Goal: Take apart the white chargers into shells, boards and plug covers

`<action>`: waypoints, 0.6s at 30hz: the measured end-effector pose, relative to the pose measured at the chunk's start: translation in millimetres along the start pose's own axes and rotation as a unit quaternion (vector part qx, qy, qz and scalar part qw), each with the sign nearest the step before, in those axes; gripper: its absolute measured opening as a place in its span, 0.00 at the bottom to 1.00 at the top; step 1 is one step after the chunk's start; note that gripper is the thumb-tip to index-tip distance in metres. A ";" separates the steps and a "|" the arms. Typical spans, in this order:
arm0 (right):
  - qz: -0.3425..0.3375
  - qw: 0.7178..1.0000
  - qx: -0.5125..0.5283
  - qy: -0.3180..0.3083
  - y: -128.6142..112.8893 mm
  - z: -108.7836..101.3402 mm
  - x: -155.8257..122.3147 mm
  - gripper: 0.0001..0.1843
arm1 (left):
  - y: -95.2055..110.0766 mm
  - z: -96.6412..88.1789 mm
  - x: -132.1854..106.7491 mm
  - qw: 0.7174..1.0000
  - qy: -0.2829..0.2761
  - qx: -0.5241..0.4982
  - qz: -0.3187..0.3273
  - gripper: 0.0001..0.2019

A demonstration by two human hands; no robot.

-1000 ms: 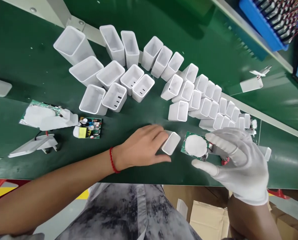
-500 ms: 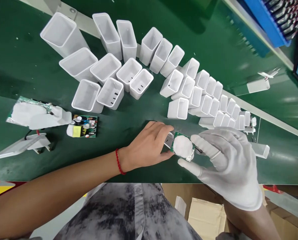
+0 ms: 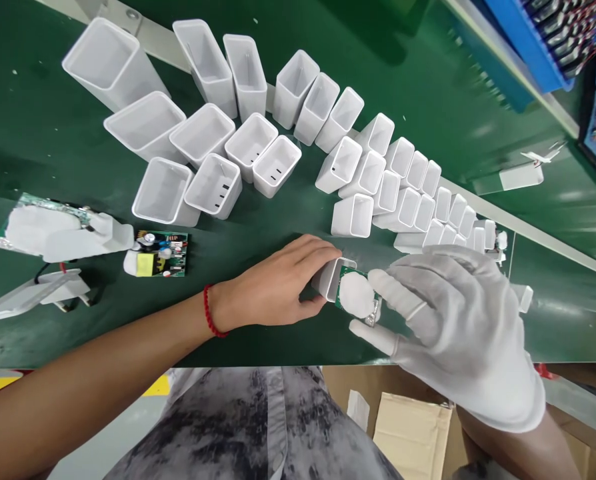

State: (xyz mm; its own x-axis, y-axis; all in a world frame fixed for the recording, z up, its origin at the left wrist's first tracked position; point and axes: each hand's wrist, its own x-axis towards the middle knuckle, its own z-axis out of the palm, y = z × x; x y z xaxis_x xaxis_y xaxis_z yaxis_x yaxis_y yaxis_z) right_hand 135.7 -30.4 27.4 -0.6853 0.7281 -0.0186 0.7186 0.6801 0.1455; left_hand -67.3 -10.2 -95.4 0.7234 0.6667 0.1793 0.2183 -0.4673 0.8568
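Creased, matt white cloth sheathes the right hand (image 3: 458,327) before me, against a green circuit board (image 3: 347,271) carrying a dull white pad (image 3: 357,295) and a shiny metal part (image 3: 373,313). The plastic case (image 3: 325,280) beside it looks smooth, with a soft sheen, like the white housings (image 3: 353,217) on a slick green worktop (image 3: 273,223) that throws back glare. Braided red cord forms the bracelet (image 3: 208,310); below, the brown cardboard (image 3: 413,433) looks dull and papery.

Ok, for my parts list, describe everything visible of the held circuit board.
A roundish matte white pad covers most of the green circuit board; a metallic-looking part sits at its near right corner. Angled in the gloved right hand, it has its left edge at the mouth of a white case; contact is unclear.
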 end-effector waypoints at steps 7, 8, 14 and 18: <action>0.017 0.999 -0.039 -0.034 0.9 0.5 5.6 0.15 | -0.9 2.5 -0.9 1.000 0.009 0.007 -0.017 0.25; 0.017 0.999 -0.039 -0.033 0.6 0.7 6.8 0.15 | -0.8 3.0 -0.8 1.000 0.010 0.009 -0.014 0.25; -0.003 0.997 -0.048 -0.052 0.3 4.6 15.0 0.15 | -1.3 4.8 -0.7 1.000 0.011 0.025 -0.003 0.25; -0.005 0.998 -0.040 -0.048 -0.6 7.0 17.7 0.12 | -2.3 4.6 -0.9 1.000 0.011 0.026 -0.001 0.25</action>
State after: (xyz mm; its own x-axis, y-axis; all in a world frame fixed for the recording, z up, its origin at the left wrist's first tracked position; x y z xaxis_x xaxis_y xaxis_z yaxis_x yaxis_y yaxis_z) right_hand 124.0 -17.3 20.1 -0.6746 0.7293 -0.1143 0.6979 0.6806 0.2231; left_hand -65.4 -12.4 -99.8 0.7085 0.6800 0.1888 0.2537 -0.4951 0.8310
